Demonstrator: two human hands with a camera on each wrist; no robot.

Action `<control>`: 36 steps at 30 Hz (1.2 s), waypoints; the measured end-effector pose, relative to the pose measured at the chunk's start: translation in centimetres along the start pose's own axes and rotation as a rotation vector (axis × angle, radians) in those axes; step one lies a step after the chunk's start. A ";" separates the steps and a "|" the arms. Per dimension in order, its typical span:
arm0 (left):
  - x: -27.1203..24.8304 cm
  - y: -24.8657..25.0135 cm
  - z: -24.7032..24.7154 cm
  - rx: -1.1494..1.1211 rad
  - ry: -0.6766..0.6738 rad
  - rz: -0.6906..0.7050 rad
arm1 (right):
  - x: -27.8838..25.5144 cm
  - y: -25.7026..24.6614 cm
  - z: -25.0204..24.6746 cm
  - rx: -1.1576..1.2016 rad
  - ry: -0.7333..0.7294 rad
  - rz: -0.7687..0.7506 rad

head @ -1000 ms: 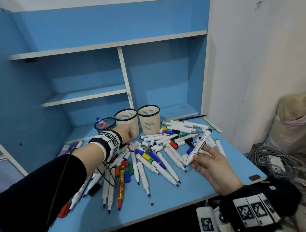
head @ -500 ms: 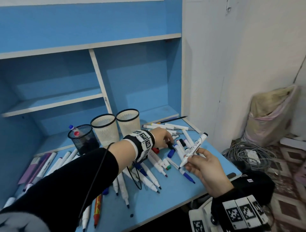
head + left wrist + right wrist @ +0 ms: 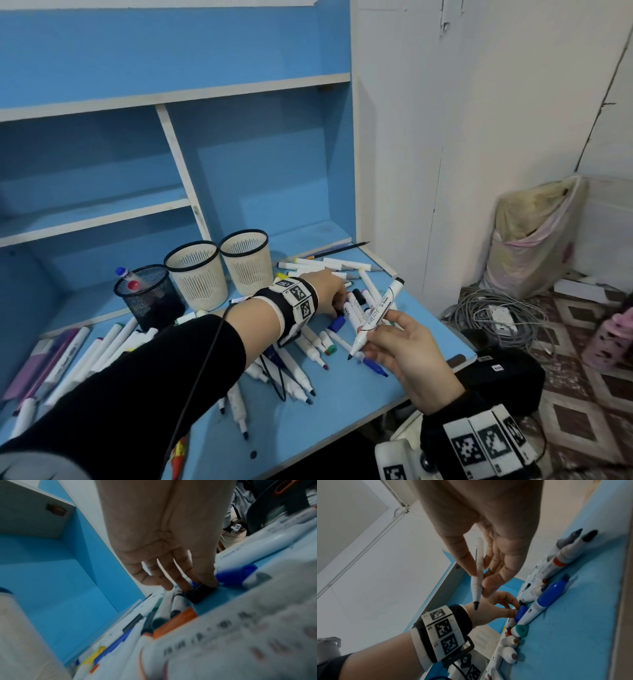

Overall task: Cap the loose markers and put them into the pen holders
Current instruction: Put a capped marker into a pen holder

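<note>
Since the earlier frame, left hand (image 3: 329, 291) reached farther right, pinching a black cap (image 3: 194, 595) on the desk (image 3: 346, 407). Right hand (image 3: 407, 349) gripped one uncapped marker (image 3: 376, 317), nearer. Three holders: one black (image 3: 150, 299), two beige (image 3: 197, 275).

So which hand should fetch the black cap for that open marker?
Left. The left hand already has fingertips on the black cap on the desk, while the right hand is occupied holding the uncapped marker.

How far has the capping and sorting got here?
Barely started: two markers stand in the black holder; both white holders look empty. The right hand holds an uncapped marker; the left hand pinches a black cap. Many markers still lie on the desk.
</note>
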State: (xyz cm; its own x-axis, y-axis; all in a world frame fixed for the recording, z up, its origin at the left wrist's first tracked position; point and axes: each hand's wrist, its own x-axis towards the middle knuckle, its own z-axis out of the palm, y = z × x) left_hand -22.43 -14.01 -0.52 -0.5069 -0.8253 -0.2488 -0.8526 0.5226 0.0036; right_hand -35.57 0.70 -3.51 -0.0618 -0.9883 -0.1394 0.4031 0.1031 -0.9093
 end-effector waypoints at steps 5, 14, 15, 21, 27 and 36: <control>-1.2 -0.8 1.0 0.061 0.089 0.018 | -0.8 0.1 0.9 -0.039 -0.007 -0.004; -6.9 -2.7 -0.3 -0.119 0.304 0.001 | -2.2 0.3 2.7 -0.040 -0.082 -0.045; -8.1 -2.7 -0.5 -0.174 0.360 -0.012 | -2.3 0.3 3.1 -0.032 -0.086 -0.051; -16.9 -2.0 -1.3 -0.582 0.583 -0.084 | -3.0 0.5 5.8 0.093 -0.111 -0.095; -23.1 -2.4 0.9 -0.860 0.700 -0.168 | -3.6 0.9 8.5 0.232 -0.133 -0.203; -26.5 -2.6 3.3 -1.107 0.768 -0.237 | -4.6 1.0 11.6 0.379 -0.129 -0.278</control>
State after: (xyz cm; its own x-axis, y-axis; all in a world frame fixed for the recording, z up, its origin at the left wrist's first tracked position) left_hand -6.39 7.17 2.84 0.0312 -0.9697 0.2422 -0.3985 0.2102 0.8928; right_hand -24.31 4.08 0.76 -0.1103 -0.9809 0.1600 0.6930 -0.1913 -0.6951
